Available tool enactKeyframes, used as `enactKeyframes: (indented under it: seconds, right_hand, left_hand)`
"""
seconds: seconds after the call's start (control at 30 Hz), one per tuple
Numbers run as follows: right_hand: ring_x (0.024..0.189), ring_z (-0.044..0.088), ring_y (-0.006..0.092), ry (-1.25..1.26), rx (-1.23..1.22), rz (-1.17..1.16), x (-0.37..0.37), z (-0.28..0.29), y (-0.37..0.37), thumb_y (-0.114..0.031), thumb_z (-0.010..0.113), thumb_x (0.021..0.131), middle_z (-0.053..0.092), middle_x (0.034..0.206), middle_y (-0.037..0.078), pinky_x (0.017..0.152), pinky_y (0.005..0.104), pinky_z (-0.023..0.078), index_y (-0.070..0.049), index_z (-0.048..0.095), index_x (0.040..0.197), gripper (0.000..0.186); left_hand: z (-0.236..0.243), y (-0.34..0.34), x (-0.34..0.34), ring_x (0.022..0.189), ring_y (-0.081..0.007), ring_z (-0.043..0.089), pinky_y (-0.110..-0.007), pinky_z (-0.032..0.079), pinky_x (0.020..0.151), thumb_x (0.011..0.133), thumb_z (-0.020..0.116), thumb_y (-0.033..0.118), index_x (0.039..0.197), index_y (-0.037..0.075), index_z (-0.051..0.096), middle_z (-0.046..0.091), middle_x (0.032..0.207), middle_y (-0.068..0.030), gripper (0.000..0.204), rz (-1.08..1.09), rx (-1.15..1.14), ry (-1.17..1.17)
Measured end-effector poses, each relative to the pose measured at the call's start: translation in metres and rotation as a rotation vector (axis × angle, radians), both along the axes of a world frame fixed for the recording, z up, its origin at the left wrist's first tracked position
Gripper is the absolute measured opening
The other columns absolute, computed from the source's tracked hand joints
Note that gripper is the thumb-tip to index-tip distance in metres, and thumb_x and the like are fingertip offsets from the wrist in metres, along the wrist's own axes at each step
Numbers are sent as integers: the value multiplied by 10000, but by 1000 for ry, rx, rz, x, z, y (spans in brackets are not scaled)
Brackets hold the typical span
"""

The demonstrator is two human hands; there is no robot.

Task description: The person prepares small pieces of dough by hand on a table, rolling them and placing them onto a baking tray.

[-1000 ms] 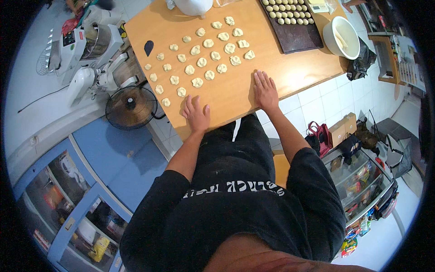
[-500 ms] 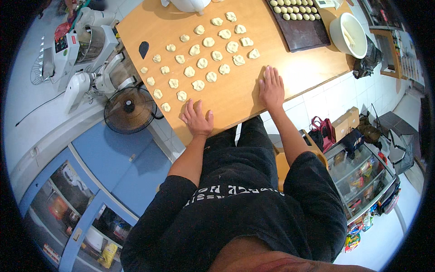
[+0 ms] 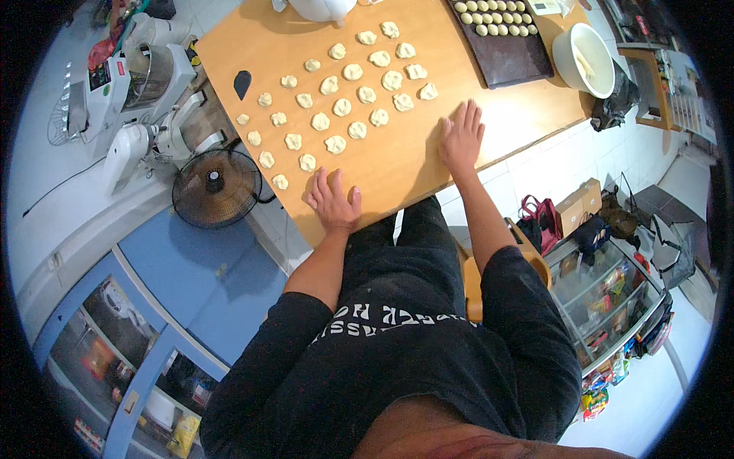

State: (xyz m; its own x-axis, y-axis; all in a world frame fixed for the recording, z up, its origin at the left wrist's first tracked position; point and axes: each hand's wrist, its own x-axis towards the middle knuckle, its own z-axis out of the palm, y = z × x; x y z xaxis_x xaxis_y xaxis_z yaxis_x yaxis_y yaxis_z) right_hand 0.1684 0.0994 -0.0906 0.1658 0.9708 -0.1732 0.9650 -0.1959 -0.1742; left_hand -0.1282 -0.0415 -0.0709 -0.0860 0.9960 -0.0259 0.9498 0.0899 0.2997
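My left hand (image 3: 332,200) rests on the near edge of the wooden table (image 3: 397,168), fingers spread and nothing in them. Just beyond its fingertips lies the nearest of several flattened, uneven dough pieces (image 3: 357,130), set out in slanting rows. My right hand (image 3: 461,141) is laid palm down on the table to the right of those rows, its fingers stretched out. Whether any dough is under that palm is hidden. Smooth round dough balls (image 3: 495,17) sit in rows on a dark baking tray (image 3: 516,65) at the far right.
A white bowl (image 3: 563,65) with some dough in it stands right of the tray. A black dough scraper (image 3: 242,83) lies at the table's left. Left of the table are a standing fan (image 3: 214,183) and white mixers (image 3: 134,149). A glass display case (image 3: 604,302) stands at right.
My right hand has shifted slightly away from me, and the pale bit seen by its fingers before is no longer visible. My left hand stays put. The view has tilted a little.
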Motion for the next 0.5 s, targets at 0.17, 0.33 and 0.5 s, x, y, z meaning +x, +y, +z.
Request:
enactKeyframes:
  seconds: [0.17, 0.33, 0.5]
  right_hand:
    - [1629, 173, 401, 96, 126, 184, -44, -12, -25, -372, 467, 1090, 233, 1749, 208, 1308, 561, 175, 2, 302, 1653, 695]
    - [1618, 208, 405, 71, -58, 205, -25, 0, -68, -428, 498, 1084, 248, 1741, 214, 1310, 536, 187, 5, 319, 1644, 731]
    - [1607, 228, 415, 76, 199, -48, -23, -9, 5, -424, 516, 1085, 281, 1710, 273, 1301, 536, 204, 47, 356, 1614, 726]
  left_hand:
    - [1, 2, 0, 1504, -441, 310, -652, 232, 1176, 877, 712, 381, 1441, 96, 542, 380, 1597, -236, 655, 25, -43, -2]
    - [1, -2, 1, 1505, -441, 308, -655, 233, 1170, 871, 713, 384, 1440, 93, 542, 383, 1596, -233, 661, 47, -62, 6]
    - [-2, -1, 2, 1506, -438, 308, -652, 231, 1171, 867, 719, 390, 1441, 93, 543, 393, 1590, -230, 669, 5, 15, -40]
